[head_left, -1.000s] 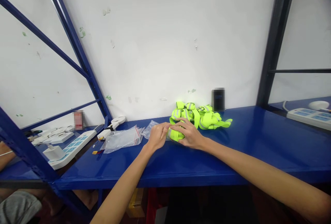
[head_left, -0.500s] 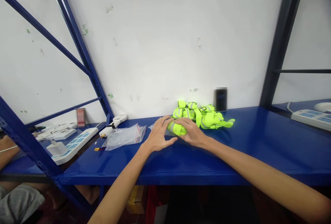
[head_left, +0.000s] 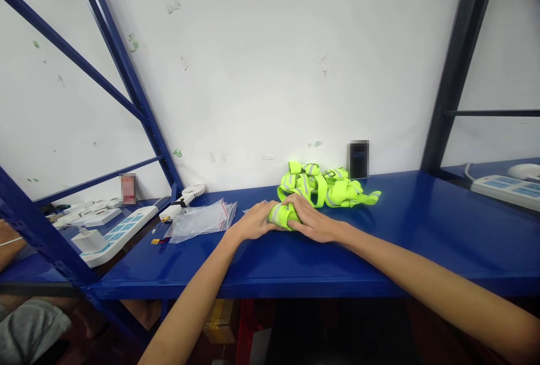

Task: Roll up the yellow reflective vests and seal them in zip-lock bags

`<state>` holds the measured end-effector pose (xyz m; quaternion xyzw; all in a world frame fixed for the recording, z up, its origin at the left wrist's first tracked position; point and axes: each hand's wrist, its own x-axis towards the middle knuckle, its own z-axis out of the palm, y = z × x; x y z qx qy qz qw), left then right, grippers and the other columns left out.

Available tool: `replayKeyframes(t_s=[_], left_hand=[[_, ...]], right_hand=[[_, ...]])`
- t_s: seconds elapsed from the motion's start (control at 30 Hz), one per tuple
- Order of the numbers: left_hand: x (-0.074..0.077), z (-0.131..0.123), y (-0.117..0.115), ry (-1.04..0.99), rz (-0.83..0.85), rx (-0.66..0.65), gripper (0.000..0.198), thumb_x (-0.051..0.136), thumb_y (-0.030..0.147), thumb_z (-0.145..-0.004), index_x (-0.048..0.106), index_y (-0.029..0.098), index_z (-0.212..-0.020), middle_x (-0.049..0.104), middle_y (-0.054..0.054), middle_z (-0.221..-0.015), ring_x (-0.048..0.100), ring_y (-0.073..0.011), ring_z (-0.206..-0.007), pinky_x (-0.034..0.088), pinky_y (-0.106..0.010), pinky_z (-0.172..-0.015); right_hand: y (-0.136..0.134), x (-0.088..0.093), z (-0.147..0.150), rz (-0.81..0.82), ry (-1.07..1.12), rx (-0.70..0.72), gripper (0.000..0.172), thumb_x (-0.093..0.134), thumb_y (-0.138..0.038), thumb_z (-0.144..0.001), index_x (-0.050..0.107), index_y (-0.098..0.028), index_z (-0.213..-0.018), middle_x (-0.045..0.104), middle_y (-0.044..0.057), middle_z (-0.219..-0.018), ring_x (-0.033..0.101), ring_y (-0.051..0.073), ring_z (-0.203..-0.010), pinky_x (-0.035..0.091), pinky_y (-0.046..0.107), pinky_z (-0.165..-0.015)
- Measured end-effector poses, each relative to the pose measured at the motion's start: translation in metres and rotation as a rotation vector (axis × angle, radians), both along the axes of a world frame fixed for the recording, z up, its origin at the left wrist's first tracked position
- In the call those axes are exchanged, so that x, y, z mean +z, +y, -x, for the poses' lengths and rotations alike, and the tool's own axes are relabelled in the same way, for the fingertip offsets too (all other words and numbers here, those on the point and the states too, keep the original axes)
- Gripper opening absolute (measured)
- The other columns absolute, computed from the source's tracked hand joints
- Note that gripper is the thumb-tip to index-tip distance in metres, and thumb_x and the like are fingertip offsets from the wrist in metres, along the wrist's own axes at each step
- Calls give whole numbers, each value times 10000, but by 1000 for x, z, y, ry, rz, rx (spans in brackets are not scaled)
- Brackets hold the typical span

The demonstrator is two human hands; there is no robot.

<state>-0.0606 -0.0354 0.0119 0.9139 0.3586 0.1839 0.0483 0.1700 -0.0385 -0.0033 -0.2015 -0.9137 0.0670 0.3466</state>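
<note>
Cupping the rolled neon-yellow fabric strap with silver-grey bands between our curled left hand and right hand, at eight o'clock from the loose neon-yellow strap heap, we'd do best pressing evenly so its layers lie snug.

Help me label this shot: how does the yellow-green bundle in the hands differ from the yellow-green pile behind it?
The bundle is compact, while the pile lies in loose loops. The bundle looks smaller; the pile spreads wider. The bundle is held between the left hand and right hand, while the pile rests on the blue table. Both are bright yellow-green with silvery stripes.
</note>
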Motion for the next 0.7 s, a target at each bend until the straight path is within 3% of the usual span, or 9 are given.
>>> replayKeyframes(t_s=[0.1,0.17,0.27,0.33,0.57,0.7], left_hand=[[1,0,-4,-15,20,29,448,594,532,-832,537,219,-1148,644,-55,-1053,600,-239,-935,446,-349,-832],[1,0,-5,-22,30,50,439,606,530,-821,542,215,-1120,648,-47,-1000,599,-230,-875,443,-337,-784],[0,1,-6,-48,54,36,385,637,466,-810,545,219,-1090,658,-35,-978,611,-221,-858,441,-325,-768],[-1,1,-6,-62,62,6,377,661,421,-793,552,225,-1097,665,-32,-1005,623,-222,-887,447,-330,-799],[2,1,-13,-65,29,10,558,702,445,-757,541,244,-1251,657,-64,-1165,600,-268,-1081,421,-402,-969],[5,0,-16,-61,3,-17,578,724,444,-744,550,252,-1261,654,-54,-1196,597,-265,-1110,415,-400,-995]], right_hand=[[1,5,-6,117,27,10,331,543,-251,-882,460,-214,-1200,523,97,-1148,527,226,-1030,481,426,-910],[3,11,-13,207,-1,53,403,618,-275,-842,506,-239,-1227,533,85,-1213,532,234,-1091,488,410,-917],[5,19,-25,350,-81,164,527,669,-286,-803,527,-293,-1310,509,63,-1344,526,245,-1183,509,381,-914],[5,21,-28,420,-89,212,515,656,-292,-811,551,-300,-1315,539,56,-1335,566,234,-1144,531,362,-879],[5,9,-17,396,70,94,473,689,-314,-796,591,-238,-1252,671,65,-1110,669,189,-835,567,353,-754],[6,1,-13,291,101,58,378,690,-320,-804,646,-216,-1164,685,60,-1015,661,184,-795,560,341,-741]])
